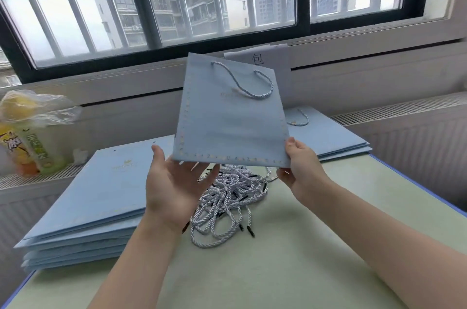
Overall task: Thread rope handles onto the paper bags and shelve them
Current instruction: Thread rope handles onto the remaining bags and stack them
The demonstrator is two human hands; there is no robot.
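A flat light-blue paper bag [232, 116] is held upright above the table, with a twisted rope handle [252, 83] hanging across its upper face. My right hand [300, 167] grips its lower right corner. My left hand [174, 179] is spread open, palm up, under the lower left corner. A tangle of white rope handles with black tips [227, 202] lies on the table below the bag. A stack of unthreaded blue bags [101, 197] sits at left. A lower stack of bags with handles [326, 136] lies at right behind the held bag.
The pale green table [290, 258] has a blue edge. A drink bottle and a plastic bag with something yellow [32, 131] stand on the radiator ledge at left. A white paper sign [260, 58] leans against the window sill. A radiator [414, 136] runs at right.
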